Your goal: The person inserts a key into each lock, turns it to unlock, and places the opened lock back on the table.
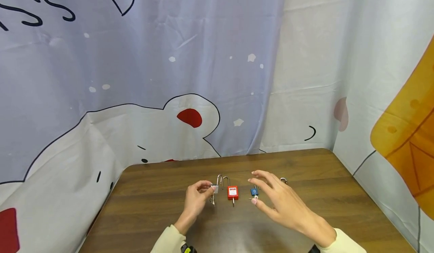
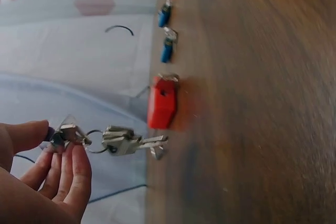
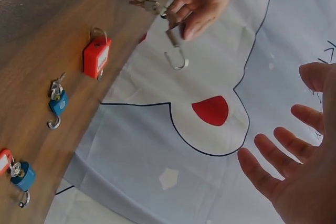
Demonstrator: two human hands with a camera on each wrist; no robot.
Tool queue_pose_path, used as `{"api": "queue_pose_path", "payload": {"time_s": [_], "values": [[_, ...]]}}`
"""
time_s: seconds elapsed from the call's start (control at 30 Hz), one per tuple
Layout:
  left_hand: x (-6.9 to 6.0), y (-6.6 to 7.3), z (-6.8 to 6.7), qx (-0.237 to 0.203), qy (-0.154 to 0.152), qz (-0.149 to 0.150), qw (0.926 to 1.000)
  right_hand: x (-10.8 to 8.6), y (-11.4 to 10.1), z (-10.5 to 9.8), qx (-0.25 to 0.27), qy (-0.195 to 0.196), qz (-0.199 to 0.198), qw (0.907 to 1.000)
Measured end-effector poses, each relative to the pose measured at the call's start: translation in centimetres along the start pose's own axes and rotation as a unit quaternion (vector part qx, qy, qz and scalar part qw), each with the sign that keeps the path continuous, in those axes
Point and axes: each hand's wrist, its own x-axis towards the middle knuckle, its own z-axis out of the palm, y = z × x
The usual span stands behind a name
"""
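Observation:
My left hand (image 1: 196, 200) pinches a small silver padlock (image 1: 215, 188) between thumb and fingers, above the table. Its shackle is open and points up. From its underside hangs a ring of several keys (image 2: 122, 141). My right hand (image 1: 281, 200) is raised over the table with its fingers spread and nothing in it. Between the hands stands a red padlock (image 1: 233, 192) with a white label and an open shackle. Nearest to the right hand is a blue padlock (image 1: 254, 191) with a key in it, its shackle open.
Farther right is a second blue padlock (image 3: 23, 177) with a red tag (image 3: 5, 160) beside it; the right hand mostly hides it in the head view. The wooden table (image 1: 152, 215) ends at a printed curtain (image 1: 203, 68) behind and at the sides.

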Motion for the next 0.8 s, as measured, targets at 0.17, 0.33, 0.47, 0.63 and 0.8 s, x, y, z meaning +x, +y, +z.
{"api": "queue_pose_path", "payload": {"time_s": [0.17,0.33,0.47,0.63,0.8], "values": [[1.1,-1.6,0.1,0.000,-0.013,-0.030,0.9995,-0.6,-0.1,0.4,0.003,-0.010,-0.014,0.9998],[2.3,-2.8,0.4,0.000,-0.019,-0.049,0.9986,-1.1,-0.1,0.7,0.000,-0.022,-0.010,0.9997],[3.0,-3.5,0.4,0.006,-0.022,-0.061,0.9979,-1.4,-0.1,1.0,-0.004,-0.030,-0.002,0.9995],[3.7,-4.5,0.3,0.006,-0.033,-0.067,0.9972,-1.7,-0.2,1.3,-0.005,-0.030,-0.008,0.9995],[4.1,-5.4,0.0,0.031,-0.027,-0.077,0.9962,-1.7,-0.2,1.4,-0.003,-0.032,-0.015,0.9994]]}}
